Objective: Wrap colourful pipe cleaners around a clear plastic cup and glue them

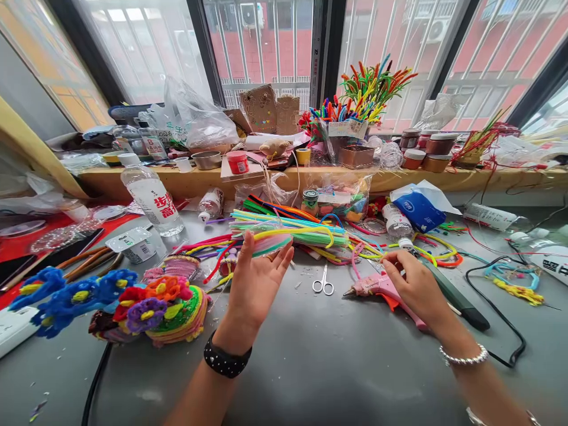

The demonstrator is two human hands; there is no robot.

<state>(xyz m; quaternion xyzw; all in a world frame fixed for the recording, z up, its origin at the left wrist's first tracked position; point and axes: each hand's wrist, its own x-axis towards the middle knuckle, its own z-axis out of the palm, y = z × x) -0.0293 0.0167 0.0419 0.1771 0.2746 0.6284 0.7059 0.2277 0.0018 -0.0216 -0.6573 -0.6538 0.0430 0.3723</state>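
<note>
Holds the left hand [256, 290] raised above the desk [337, 361], with palm showing and thumb and fingers wide apart, in front of the pipe cleaners [295, 222] (cannot tell whether touching them). Reaches the right hand [410, 281] forward with fingers loosely bent, just above the pink glue gun [377, 285] lying on the desk; cannot tell whether gripping anything. Has scissors [324, 281] lying between both hands.

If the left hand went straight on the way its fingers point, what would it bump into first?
Probably the bundle of colourful fuzzy stems, beyond the open left hand. This single view leaves the gap unclear, including whether they already touch.
</note>
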